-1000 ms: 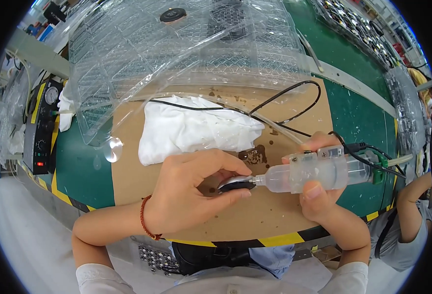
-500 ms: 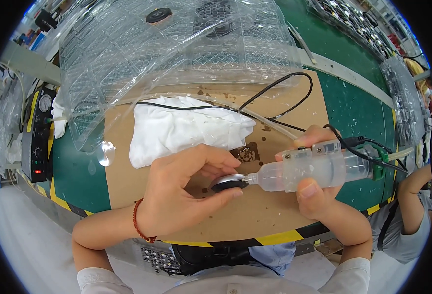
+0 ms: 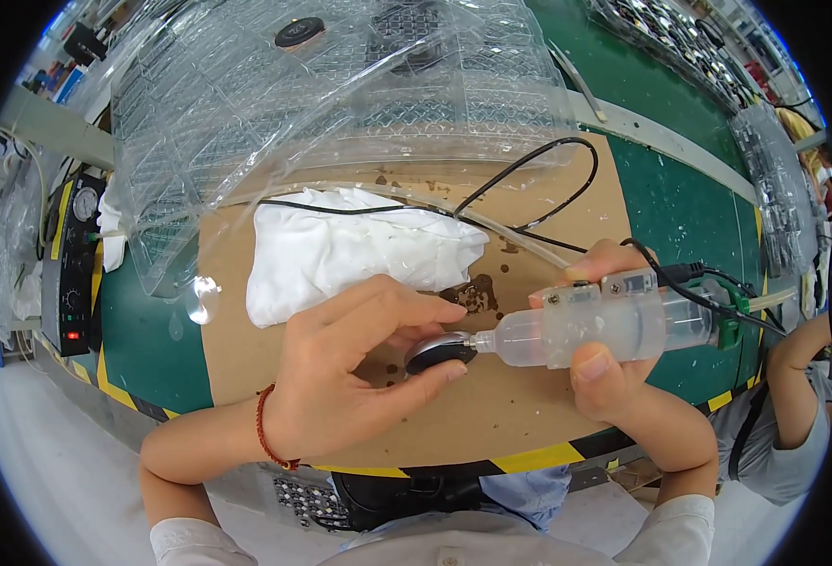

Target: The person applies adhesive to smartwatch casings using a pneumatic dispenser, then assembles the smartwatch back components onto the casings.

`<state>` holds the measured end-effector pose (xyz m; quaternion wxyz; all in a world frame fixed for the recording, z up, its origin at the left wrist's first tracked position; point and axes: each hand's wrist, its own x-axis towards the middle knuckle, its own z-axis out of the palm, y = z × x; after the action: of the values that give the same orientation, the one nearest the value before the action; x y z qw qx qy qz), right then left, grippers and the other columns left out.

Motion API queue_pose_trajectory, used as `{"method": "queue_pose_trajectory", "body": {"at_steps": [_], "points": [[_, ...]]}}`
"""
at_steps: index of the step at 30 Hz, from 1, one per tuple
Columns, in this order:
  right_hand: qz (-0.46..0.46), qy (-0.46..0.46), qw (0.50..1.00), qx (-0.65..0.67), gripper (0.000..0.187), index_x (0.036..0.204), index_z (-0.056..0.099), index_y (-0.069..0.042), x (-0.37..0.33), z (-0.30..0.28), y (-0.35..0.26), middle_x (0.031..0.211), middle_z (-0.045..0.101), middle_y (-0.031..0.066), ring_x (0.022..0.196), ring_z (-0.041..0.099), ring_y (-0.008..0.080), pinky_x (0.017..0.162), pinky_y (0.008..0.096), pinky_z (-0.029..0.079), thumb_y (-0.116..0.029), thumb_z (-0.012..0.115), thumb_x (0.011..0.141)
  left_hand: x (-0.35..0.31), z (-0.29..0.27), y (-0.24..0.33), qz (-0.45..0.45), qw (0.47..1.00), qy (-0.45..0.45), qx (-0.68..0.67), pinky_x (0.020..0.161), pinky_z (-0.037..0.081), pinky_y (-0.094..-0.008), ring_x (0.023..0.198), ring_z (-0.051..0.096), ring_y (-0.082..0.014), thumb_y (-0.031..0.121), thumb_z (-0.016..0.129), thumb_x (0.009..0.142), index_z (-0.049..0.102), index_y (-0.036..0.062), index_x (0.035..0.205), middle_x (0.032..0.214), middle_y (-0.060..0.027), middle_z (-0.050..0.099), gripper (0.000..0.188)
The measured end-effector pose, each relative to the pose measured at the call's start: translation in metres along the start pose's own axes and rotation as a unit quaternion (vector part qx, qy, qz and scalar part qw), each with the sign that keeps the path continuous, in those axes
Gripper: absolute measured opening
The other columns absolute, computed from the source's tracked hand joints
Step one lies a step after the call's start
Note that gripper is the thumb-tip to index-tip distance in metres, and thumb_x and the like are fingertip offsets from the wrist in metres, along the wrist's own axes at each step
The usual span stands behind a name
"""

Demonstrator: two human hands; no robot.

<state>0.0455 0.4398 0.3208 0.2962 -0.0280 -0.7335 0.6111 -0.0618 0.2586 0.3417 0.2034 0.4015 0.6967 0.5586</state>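
My left hand (image 3: 350, 368) is closed around a small round part (image 3: 440, 353), dark with a silvery rim, pinched between thumb and fingers and tilted. The fingers of my right hand (image 3: 609, 377) wrap a translucent dispensing syringe (image 3: 581, 330), which lies level with its tip pointing left. That tip meets the right edge of the round part; whether they touch I cannot tell. A clip-on switch piece sits on the syringe barrel under my right fingers. From its green-capped right end run a black cable and a pale tube.
A folded white cloth (image 3: 341, 250) lies on brown cardboard (image 3: 529, 415), beside dark wet spots. Behind it are stacked clear plastic trays (image 3: 331, 113) with a round dark disc (image 3: 300, 32) on top. At left stands a black dispenser box (image 3: 78, 264) with a gauge. A co-worker's arm (image 3: 798, 377) shows at right.
The round part has turned slightly in my left fingers, showing more of its dark face. My right hand and the syringe have stayed almost still.
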Motion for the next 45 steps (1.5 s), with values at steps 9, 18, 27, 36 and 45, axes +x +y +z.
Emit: {"method": "queue_pose_trajectory", "body": {"at_steps": [9,18,27,36,45], "points": [[0.051,-0.017,0.998,-0.034,0.062,0.104,0.04,0.003,0.0,-0.002,-0.006,0.094,0.042,0.0079,0.074,0.058,0.0162,0.065,0.0299,0.052,-0.042,0.067,0.068,0.002,-0.001,-0.001,0.043,0.997,0.0,0.059,0.055,0.049,-0.0216,0.066,0.06,-0.0143,0.003,0.072,0.066,0.061,-0.0002,0.086,0.08,-0.0092,0.06,0.022],[0.045,0.0,0.999,-0.029,0.062,0.103,0.04,0.003,-0.001,0.0,-0.005,0.092,0.043,0.0086,0.074,0.058,0.0162,0.063,0.0289,0.052,-0.042,0.067,0.068,-0.003,0.0,-0.003,-0.004,1.0,0.012,0.022,0.053,0.049,-0.0206,0.065,0.06,-0.0119,0.005,0.072,0.067,0.06,0.0004,0.086,0.078,-0.0077,0.06,0.023],[0.056,-0.005,0.998,-0.023,0.064,0.103,0.04,0.003,0.001,0.0,-0.007,0.089,0.044,0.0076,0.073,0.059,0.0165,0.06,0.0276,0.051,-0.043,0.067,0.068,-0.005,-0.002,-0.003,-0.028,0.999,-0.008,-0.022,0.062,0.049,-0.0215,0.074,0.058,-0.0108,-0.001,0.07,0.068,0.056,-0.0021,0.09,0.083,-0.0078,0.059,0.026],[0.064,-0.005,0.998,-0.017,0.065,0.102,0.041,0.002,0.002,0.0,-0.007,0.088,0.045,0.0072,0.072,0.06,0.0162,0.059,0.0275,0.051,-0.045,0.068,0.067,-0.005,-0.003,-0.002,-0.06,0.998,-0.02,-0.024,0.069,0.05,-0.0232,0.081,0.059,-0.0111,-0.001,0.07,0.068,0.052,-0.0023,0.092,0.087,-0.0083,0.06,0.03],[0.067,-0.001,0.998,-0.017,0.065,0.101,0.041,0.001,0.002,-0.001,-0.008,0.087,0.044,0.0069,0.073,0.059,0.0166,0.06,0.0279,0.051,-0.046,0.069,0.066,-0.005,-0.003,0.004,-0.077,0.995,-0.017,-0.061,0.078,0.048,-0.0263,0.087,0.057,-0.0128,-0.006,0.071,0.065,0.046,-0.0006,0.099,0.092,-0.009,0.056,0.043]]}}
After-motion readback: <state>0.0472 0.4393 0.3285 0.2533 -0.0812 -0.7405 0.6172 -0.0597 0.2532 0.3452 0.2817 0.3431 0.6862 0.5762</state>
